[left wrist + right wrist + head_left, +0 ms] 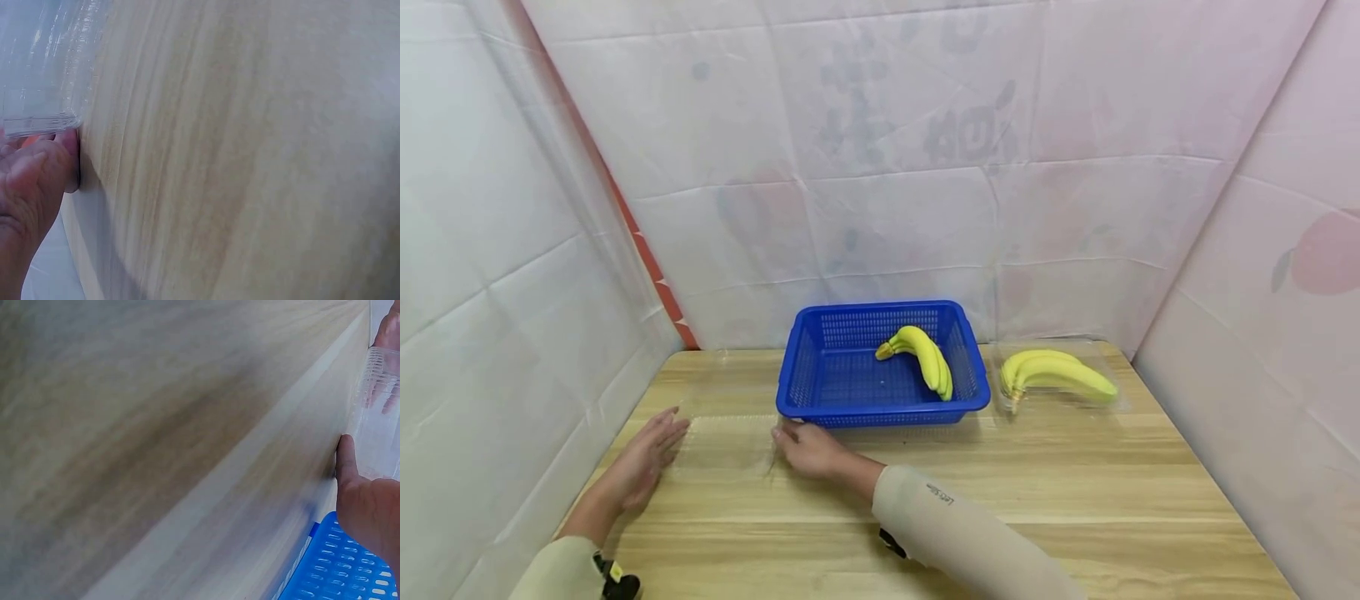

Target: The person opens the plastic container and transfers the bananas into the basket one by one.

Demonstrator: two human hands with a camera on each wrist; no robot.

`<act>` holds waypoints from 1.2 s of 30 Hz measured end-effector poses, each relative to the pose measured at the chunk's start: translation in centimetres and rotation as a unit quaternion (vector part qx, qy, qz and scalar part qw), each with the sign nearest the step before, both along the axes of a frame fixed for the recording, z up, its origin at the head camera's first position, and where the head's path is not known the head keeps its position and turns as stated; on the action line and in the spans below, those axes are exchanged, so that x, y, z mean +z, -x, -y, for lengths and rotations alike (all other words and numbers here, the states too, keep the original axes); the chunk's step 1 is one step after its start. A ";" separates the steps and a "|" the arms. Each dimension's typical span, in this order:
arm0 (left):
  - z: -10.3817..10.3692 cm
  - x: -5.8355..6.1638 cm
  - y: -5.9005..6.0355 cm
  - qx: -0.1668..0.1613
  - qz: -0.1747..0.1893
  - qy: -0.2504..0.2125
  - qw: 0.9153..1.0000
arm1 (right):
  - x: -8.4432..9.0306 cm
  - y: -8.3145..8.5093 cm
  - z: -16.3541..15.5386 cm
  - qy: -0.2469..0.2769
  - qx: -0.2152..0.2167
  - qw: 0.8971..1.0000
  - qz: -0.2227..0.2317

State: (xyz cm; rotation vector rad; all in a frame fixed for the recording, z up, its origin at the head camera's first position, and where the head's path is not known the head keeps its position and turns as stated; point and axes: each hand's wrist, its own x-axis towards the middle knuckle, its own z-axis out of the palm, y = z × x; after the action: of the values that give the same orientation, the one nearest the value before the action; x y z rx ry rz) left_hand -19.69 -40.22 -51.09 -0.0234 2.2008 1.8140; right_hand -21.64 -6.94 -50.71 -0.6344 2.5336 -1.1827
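Observation:
A clear plastic container (730,446) rests on the wooden table at the left, between both hands. My left hand (643,458) lies along its left side with fingers extended; in the left wrist view, the fingertips meet the lower edge of the clear plastic (44,69). On the opposite side, my right hand (812,450) is at the container's right edge, close under the basket's front-left corner. Its thumb points straight along the plastic wall in the right wrist view. The blue basket (880,412) holds a bunch of yellow bananas (925,358) at its right.
Right of the basket, another bunch of bananas (1056,375) lies within a second clear plastic container (1105,358). White printed sheets (887,208) wall off the back and both sides of the wooden table (1075,492).

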 end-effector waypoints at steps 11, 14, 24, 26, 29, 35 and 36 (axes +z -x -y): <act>0.5 -0.4 -0.2 -0.002 -0.012 0.009 1.000 | 0.3 -0.1 -0.2 -0.006 0.027 1.000 0.006; 0.9 -0.7 -0.3 -0.011 -0.028 -0.004 1.000 | 0.5 -0.1 -0.4 -0.010 0.035 0.999 0.007; 1.2 -0.8 -1.0 -0.018 -0.085 -0.072 0.994 | 1.1 -0.3 -2.1 -0.047 0.067 0.997 -0.003; 1.2 -0.8 -1.1 -0.023 -0.092 -0.089 0.992 | 1.2 -0.5 -2.7 -0.049 0.073 0.996 -0.003; 1.1 -0.8 -1.2 -0.037 -0.105 -0.128 0.986 | 1.5 -0.9 -3.7 -0.050 0.090 0.995 -0.010; 1.0 -0.5 -1.4 -0.062 -0.120 -0.190 0.972 | 2.5 -1.8 -6.1 -0.050 0.118 0.992 -0.013; 1.0 -0.4 -1.4 -0.061 -0.120 -0.194 0.972 | 2.6 -2.0 -6.5 -0.050 0.119 0.992 -0.010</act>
State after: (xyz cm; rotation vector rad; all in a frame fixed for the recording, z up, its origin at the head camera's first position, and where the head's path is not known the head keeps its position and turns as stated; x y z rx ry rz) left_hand -18.25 -41.24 -51.54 0.4227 1.8974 2.2376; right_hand -19.66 -0.41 -48.07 -0.8981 2.4327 -0.9649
